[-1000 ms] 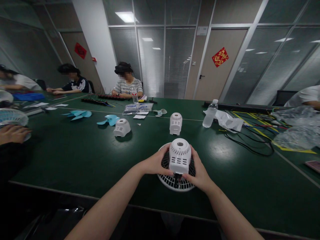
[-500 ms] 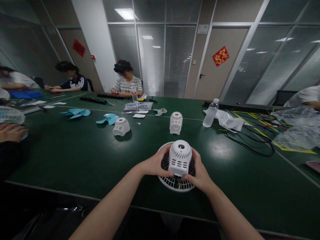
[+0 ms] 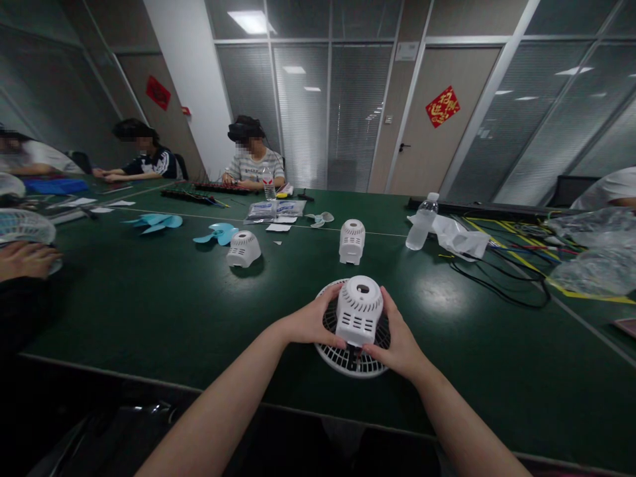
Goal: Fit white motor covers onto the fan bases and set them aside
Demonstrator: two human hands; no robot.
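Note:
A white fan motor cover (image 3: 358, 306) with rows of slots and a hole in its top sits over a round white fan grille (image 3: 342, 366) on the table. My left hand (image 3: 318, 324) grips the cover's left side, thumb at its lower front edge. From the right, my right hand (image 3: 395, 338) closes on the same cover, its thumb also near the bottom front. Dark parts show just below the cover's front edge; what lies beneath it is hidden. Beyond my hands stands a second white motor cover (image 3: 352, 242), and a third motor cover (image 3: 243, 249) is farther left.
Blue fan blades (image 3: 216, 234) lie at the left, near a co-worker's hand (image 3: 30, 260) on another grille (image 3: 24, 226). A water bottle (image 3: 422, 222), white plastic bag (image 3: 460, 238) and black cables (image 3: 501, 288) are at the right. Several people sit around the table (image 3: 199, 318).
The view has shifted slightly. Both hands stay on the motor cover over the grille, with hardly any visible change in grip.

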